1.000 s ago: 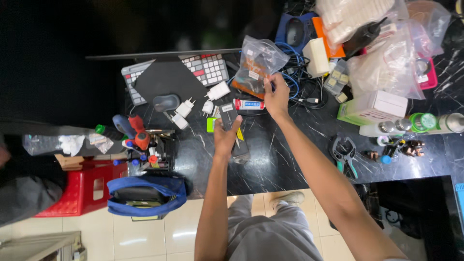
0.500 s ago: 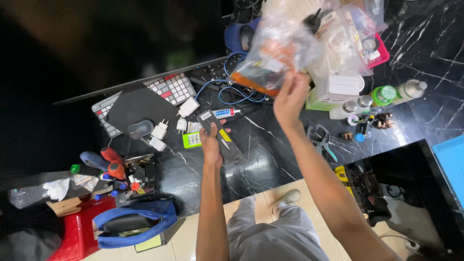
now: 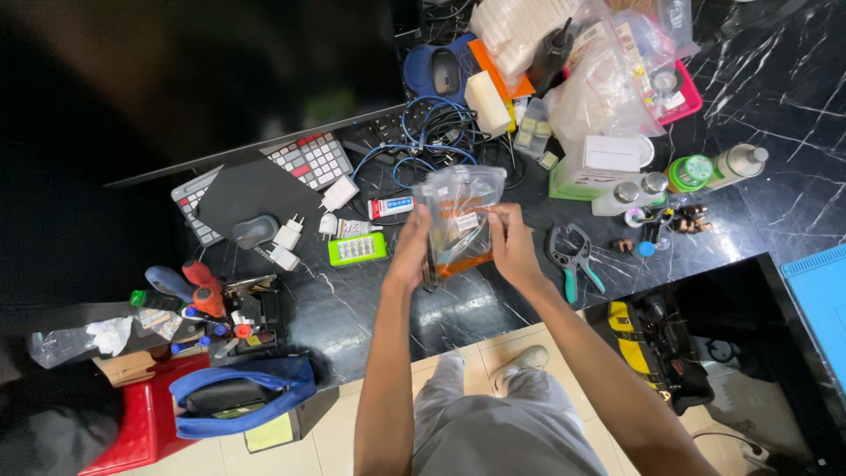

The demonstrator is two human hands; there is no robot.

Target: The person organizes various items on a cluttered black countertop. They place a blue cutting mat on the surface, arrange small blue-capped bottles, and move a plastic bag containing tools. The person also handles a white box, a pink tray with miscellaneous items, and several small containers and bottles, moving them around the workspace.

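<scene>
Far left on the black marble table (image 3: pixel 370 308): red and blue screwdriver handles (image 3: pixel 189 284), then a grey keyboard (image 3: pixel 304 163) under a dark pad, with a mouse (image 3: pixel 256 231) and white chargers (image 3: pixel 286 236). Next, a green box (image 3: pixel 357 249). At centre, left hand (image 3: pixel 410 251) with fingers closed round the left edge of a clear plastic bag (image 3: pixel 458 216), held above the table edge; right hand (image 3: pixel 511 242) pinching its right side. Further right, teal-handled pliers (image 3: pixel 575 257), then small bottles (image 3: pixel 705 169).

The clear plastic bag (image 3: pixel 458 220) now sits lower, near the body; the left hand (image 3: pixel 410 251) has joined the right hand (image 3: pixel 511 247) on it.
</scene>
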